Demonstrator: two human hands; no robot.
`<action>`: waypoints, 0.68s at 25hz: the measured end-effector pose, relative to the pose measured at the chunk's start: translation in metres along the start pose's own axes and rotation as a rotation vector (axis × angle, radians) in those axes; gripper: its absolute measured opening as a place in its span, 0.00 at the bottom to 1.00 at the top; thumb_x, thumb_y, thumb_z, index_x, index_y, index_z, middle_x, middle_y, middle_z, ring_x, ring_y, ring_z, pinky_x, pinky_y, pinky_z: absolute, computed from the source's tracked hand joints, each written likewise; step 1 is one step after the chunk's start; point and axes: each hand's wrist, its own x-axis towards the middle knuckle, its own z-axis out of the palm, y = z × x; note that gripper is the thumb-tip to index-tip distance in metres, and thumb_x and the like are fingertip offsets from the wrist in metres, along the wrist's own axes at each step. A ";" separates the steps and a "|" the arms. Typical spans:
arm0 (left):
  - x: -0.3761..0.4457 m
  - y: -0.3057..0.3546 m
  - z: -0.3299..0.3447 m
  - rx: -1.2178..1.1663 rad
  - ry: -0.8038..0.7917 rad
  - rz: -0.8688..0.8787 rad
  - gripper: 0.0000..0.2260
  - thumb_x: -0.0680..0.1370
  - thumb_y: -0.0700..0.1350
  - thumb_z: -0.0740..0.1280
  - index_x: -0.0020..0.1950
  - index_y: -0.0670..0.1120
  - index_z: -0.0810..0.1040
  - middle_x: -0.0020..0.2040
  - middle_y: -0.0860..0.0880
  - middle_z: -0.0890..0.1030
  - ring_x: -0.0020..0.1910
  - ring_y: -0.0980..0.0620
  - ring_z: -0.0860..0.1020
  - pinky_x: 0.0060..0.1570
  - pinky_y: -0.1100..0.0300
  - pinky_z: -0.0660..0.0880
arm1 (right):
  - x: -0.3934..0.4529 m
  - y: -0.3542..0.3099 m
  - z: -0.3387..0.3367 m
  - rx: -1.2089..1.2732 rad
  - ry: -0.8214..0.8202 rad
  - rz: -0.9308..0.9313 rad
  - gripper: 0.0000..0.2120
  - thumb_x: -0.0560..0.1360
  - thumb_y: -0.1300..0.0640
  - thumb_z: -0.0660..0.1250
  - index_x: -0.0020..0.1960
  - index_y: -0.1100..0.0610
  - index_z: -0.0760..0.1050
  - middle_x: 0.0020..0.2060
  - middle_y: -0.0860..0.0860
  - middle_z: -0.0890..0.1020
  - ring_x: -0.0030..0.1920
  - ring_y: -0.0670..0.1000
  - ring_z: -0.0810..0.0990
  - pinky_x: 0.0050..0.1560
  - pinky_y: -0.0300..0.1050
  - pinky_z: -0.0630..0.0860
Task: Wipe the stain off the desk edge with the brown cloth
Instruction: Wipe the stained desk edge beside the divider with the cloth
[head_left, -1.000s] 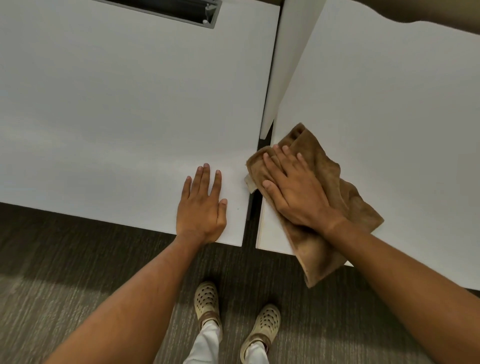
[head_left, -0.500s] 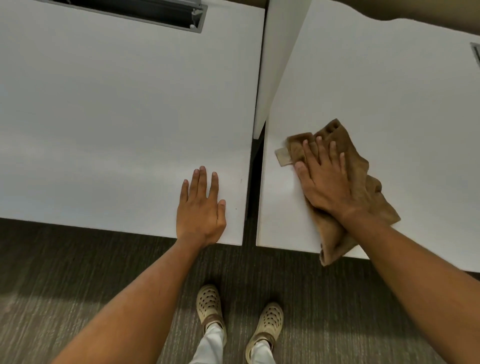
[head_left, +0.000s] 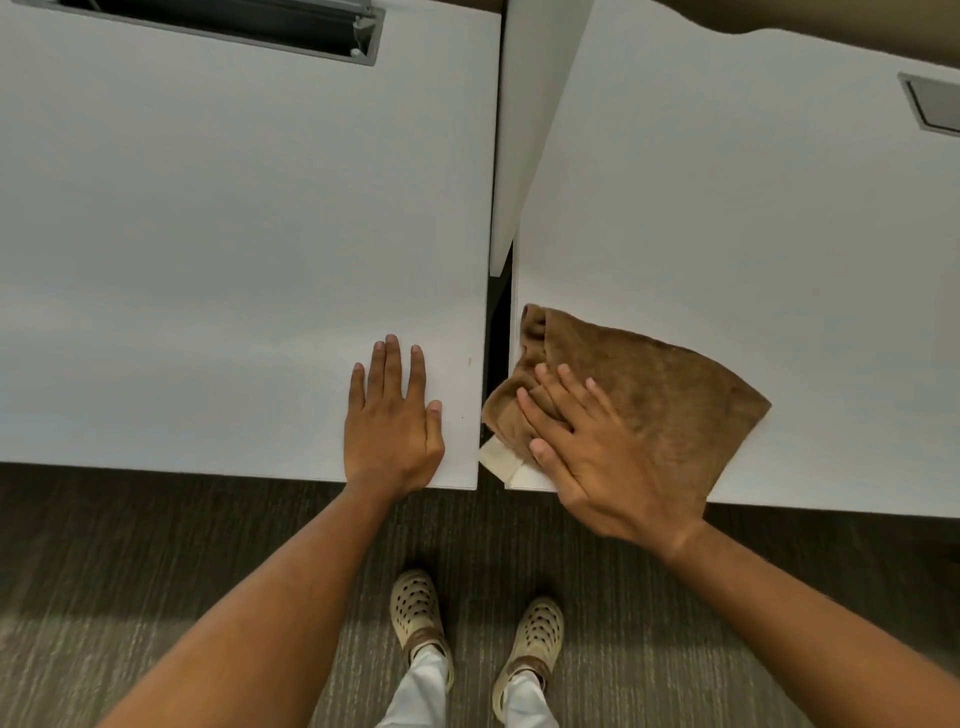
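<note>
A brown cloth (head_left: 649, 395) lies spread on the near left corner of the right white desk (head_left: 727, 218). Its bunched left part and a cream label (head_left: 500, 457) hang over the gap between the desks. My right hand (head_left: 587, 447) presses flat on the cloth at that corner, fingers spread. My left hand (head_left: 395, 421) rests flat, palm down, on the left white desk (head_left: 234, 234) near its right front corner, holding nothing. A tiny reddish mark (head_left: 470, 360) shows on the left desk close to its right edge.
A dark narrow gap (head_left: 500, 332) separates the two desks, with a white divider panel (head_left: 524, 130) rising behind it. A cable slot (head_left: 234, 21) sits at the left desk's back, a grey hatch (head_left: 935, 104) on the right desk. Grey carpet and my shoes (head_left: 421, 608) lie below.
My right hand has slid the cloth back toward me and to the left, down to the desk's front corner; the cloth has spread out flatter. The left hand has stayed put.
</note>
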 end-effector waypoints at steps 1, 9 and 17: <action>-0.001 0.001 0.000 -0.001 0.000 -0.002 0.32 0.81 0.56 0.45 0.81 0.46 0.40 0.81 0.41 0.39 0.80 0.44 0.38 0.79 0.45 0.42 | 0.000 -0.008 0.003 -0.013 0.011 -0.006 0.25 0.83 0.44 0.44 0.80 0.47 0.50 0.81 0.49 0.49 0.80 0.49 0.41 0.79 0.53 0.43; -0.001 0.003 -0.001 0.018 -0.012 -0.005 0.32 0.81 0.56 0.46 0.81 0.45 0.39 0.81 0.40 0.38 0.80 0.44 0.37 0.79 0.45 0.42 | 0.035 -0.001 -0.002 -0.030 0.090 0.213 0.26 0.83 0.44 0.43 0.80 0.45 0.43 0.81 0.52 0.45 0.80 0.53 0.40 0.79 0.57 0.42; 0.000 0.000 0.000 0.028 0.003 -0.010 0.31 0.81 0.56 0.46 0.81 0.45 0.41 0.82 0.40 0.41 0.80 0.44 0.40 0.79 0.45 0.42 | -0.007 0.036 -0.025 0.220 0.176 0.215 0.26 0.82 0.41 0.48 0.79 0.40 0.50 0.81 0.50 0.50 0.80 0.49 0.46 0.78 0.54 0.43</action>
